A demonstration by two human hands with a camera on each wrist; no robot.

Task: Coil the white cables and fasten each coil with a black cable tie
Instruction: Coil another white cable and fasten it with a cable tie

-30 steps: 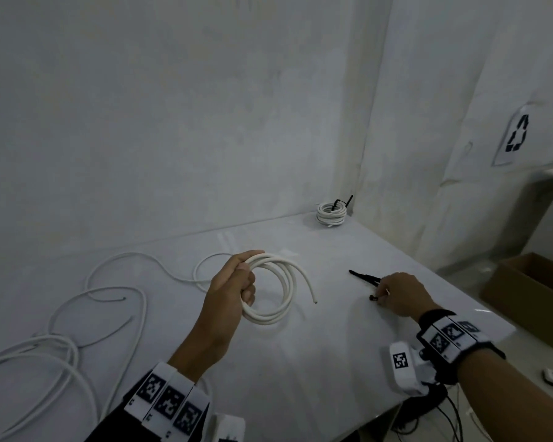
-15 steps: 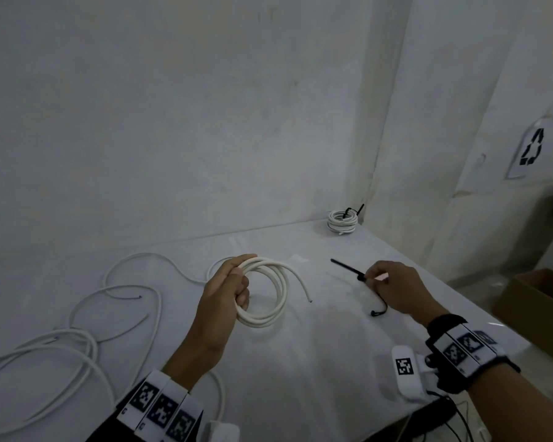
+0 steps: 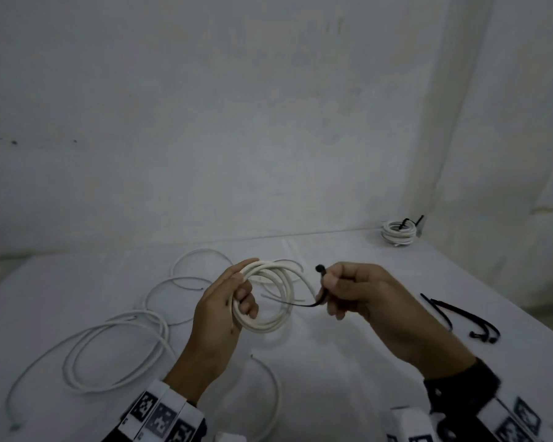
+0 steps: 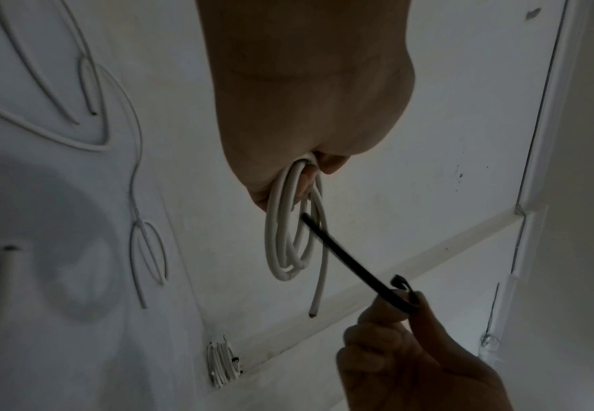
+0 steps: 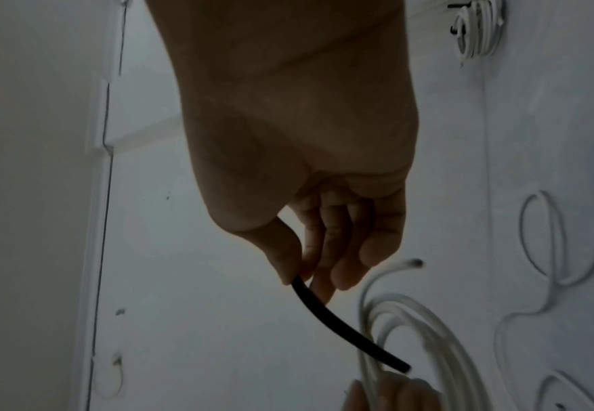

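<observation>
My left hand (image 3: 233, 301) grips a white cable coil (image 3: 280, 317) of several loops and holds it upright above the table; one loose end hangs free (image 4: 314, 312). My right hand (image 3: 336, 291) pinches a black cable tie (image 3: 313, 303) near its head, between thumb and fingers. The tie's thin tail reaches left into the coil's opening (image 4: 323, 233). In the right wrist view the tie (image 5: 341, 328) curves down from my fingertips to the coil (image 5: 411, 333).
A tied white coil (image 3: 398, 232) lies in the far right corner by the wall. Loose white cables (image 3: 109, 346) sprawl over the left of the white table (image 3: 348, 362). Spare black ties (image 3: 460, 317) lie at the right near the table edge.
My right hand lifted a black tie off the table and brought it left to the coil. The tie's tail now pokes into the coil, which my left hand kept holding.
</observation>
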